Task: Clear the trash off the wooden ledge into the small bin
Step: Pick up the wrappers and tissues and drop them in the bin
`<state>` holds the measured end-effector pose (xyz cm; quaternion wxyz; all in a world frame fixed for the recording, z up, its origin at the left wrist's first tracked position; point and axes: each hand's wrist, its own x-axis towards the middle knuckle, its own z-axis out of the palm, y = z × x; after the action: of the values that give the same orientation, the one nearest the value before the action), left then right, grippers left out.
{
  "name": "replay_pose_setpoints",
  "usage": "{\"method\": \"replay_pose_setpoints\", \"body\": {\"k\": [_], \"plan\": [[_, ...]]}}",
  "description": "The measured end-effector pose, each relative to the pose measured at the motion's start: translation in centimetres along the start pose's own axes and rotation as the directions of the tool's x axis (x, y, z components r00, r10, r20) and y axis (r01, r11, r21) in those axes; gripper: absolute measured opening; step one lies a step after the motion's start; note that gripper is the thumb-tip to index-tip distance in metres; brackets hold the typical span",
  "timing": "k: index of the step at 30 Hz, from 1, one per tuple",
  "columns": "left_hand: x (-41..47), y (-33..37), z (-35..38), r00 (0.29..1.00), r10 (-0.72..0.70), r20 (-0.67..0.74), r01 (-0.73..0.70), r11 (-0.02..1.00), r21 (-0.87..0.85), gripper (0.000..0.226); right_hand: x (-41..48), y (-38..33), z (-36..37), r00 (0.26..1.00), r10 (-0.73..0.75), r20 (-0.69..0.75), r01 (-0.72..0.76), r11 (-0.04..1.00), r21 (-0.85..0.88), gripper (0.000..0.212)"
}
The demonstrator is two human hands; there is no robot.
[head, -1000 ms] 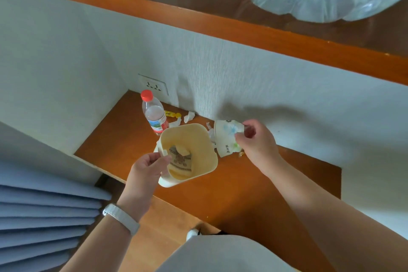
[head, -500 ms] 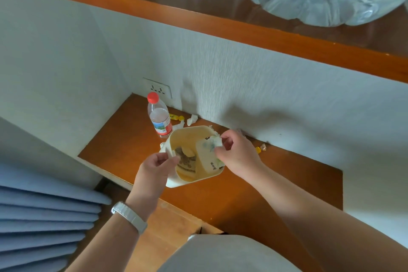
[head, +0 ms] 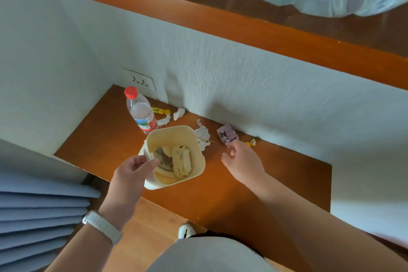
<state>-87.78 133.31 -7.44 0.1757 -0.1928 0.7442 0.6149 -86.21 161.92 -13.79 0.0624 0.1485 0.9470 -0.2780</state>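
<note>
My left hand (head: 132, 170) grips the rim of a small cream bin (head: 196, 159) held over the wooden ledge (head: 276, 174). A pale wrapper (head: 182, 160) lies inside the bin with other scraps. My right hand (head: 242, 161) is empty, fingers apart, reaching toward a purple cartoon card (head: 227, 137) by the wall; its fingertips are at the card's near edge. Crumpled white tissue (head: 202, 133) lies between the bin and the card. A small yellow candy wrapper (head: 251, 142) sits just right of the card.
A plastic water bottle (head: 140, 112) with a red cap stands behind the bin, with a yellow wrapper (head: 159, 110) and white paper scraps (head: 178, 113) near it. A wall socket (head: 139, 79) is above. Grey pleated fabric (head: 39, 216) lies at left.
My right hand carried the pale wrapper over the bin, dropped it in, and moved right toward the purple card. The left hand has kept holding the bin.
</note>
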Motion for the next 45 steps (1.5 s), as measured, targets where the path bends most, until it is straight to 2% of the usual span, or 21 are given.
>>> {"method": "replay_pose_setpoints", "body": {"k": [3, 7, 10, 13, 17, 20, 23, 29, 31, 35, 37, 40, 45], "plan": [[0.5, 0.2, 0.1, 1.000, -0.008, -0.011, 0.008, 1.000, 0.013, 0.012, 1.6, 3.0, 0.9, 0.998, 0.049, 0.042, -0.043, 0.992, -0.123, 0.040], [1.1, 0.2, 0.1, 0.999, -0.016, -0.030, 0.016, 1.000, 0.005, 0.020, 3.6, 5.7, 1.3, 0.998, -0.015, 0.054, 0.033, 0.939, -0.344, 0.053], [1.3, 0.3, 0.2, 0.999, -0.018, -0.044, 0.018, 1.000, -0.011, 0.017, 4.7, 6.7, 1.3, 0.994, -0.044, 0.098, 0.082, 0.903, -0.422, 0.056], [1.6, 0.1, 0.3, 0.998, -0.033, -0.047, 0.033, 0.999, -0.008, 0.018, 4.9, 7.4, 1.4, 0.991, -0.063, 0.120, 0.114, 0.865, -0.488, 0.052], [1.9, -0.1, 0.5, 0.998, -0.051, -0.033, 0.050, 0.999, -0.017, 0.018, 4.1, 8.1, 1.6, 0.986, -0.083, 0.146, 0.151, 0.821, -0.550, 0.034], [2.0, -0.1, 0.6, 0.999, -0.043, -0.016, 0.043, 0.999, -0.016, 0.017, 3.3, 8.1, 1.8, 0.981, -0.067, 0.184, 0.157, 0.829, -0.537, 0.026], [1.9, 0.1, 0.8, 0.999, -0.031, -0.004, 0.031, 0.999, -0.021, 0.015, 2.5, 7.6, 1.8, 0.982, -0.027, 0.188, 0.113, 0.879, -0.464, 0.021], [1.5, 0.5, 1.0, 1.000, -0.005, -0.009, 0.005, 1.000, -0.023, 0.012, 1.4, 4.1, -0.2, 0.993, -0.024, 0.120, 0.057, 0.959, -0.277, 0.026], [1.3, 0.5, 1.1, 1.000, -0.002, -0.012, 0.002, 1.000, -0.024, 0.011, 1.0, 2.2, -1.6, 0.994, -0.078, 0.073, 0.092, 0.975, -0.204, 0.028], [0.9, 0.4, 1.4, 1.000, 0.016, -0.003, -0.016, 1.000, -0.026, 0.011, -0.1, -2.0, -4.4, 0.973, -0.230, -0.017, 0.228, 0.971, -0.072, 0.017], [0.7, 0.2, 1.5, 1.000, 0.021, 0.011, -0.021, 0.999, -0.036, 0.014, -0.6, -4.1, -5.3, 0.962, -0.274, -0.021, 0.273, 0.961, -0.034, 0.022], [0.4, -0.1, 1.6, 0.999, 0.014, 0.031, -0.011, 0.998, -0.069, 0.018, -1.4, -6.9, -5.8, 0.937, -0.349, -0.016, 0.349, 0.937, -0.032, 0.028], [-0.3, -0.3, 1.6, 0.997, 0.021, 0.070, -0.014, 0.995, -0.094, 0.020, -2.0, -10.3, -5.4, 0.887, -0.462, 0.018, 0.461, 0.881, -0.107, 0.021]]}}
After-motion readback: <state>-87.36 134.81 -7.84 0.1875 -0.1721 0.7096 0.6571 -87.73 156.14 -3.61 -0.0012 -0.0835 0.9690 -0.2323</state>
